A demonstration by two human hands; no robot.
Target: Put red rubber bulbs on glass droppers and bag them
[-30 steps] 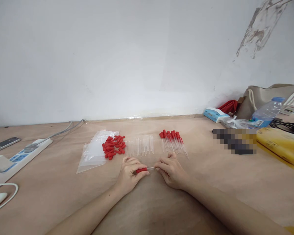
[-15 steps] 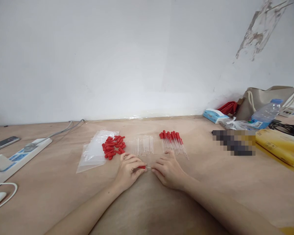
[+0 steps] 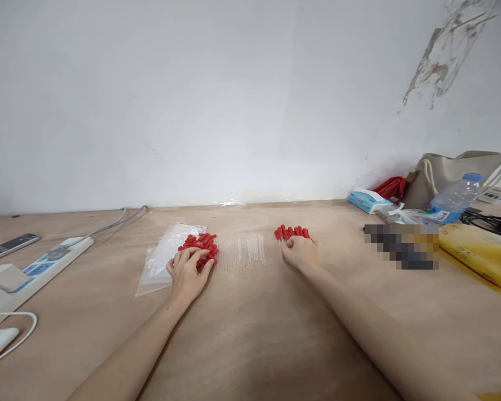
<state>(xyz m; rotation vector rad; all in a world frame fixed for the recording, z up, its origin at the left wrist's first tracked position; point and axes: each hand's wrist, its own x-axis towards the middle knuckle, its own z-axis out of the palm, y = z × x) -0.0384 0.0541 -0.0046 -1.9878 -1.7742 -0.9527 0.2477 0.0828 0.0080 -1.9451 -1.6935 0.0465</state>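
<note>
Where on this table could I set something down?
Bare table shows between the forearms, nearer than the clear tubes, and between the right hand and the pixelated dark item. It is crowded around the left hand, with red bulbs and plastic bags, and at the far right, around the bottle and yellow package.

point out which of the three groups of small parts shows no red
The middle row of bare clear tubes. The loose bulbs by the left hand are red, and the group at the right hand has red tops.
</note>
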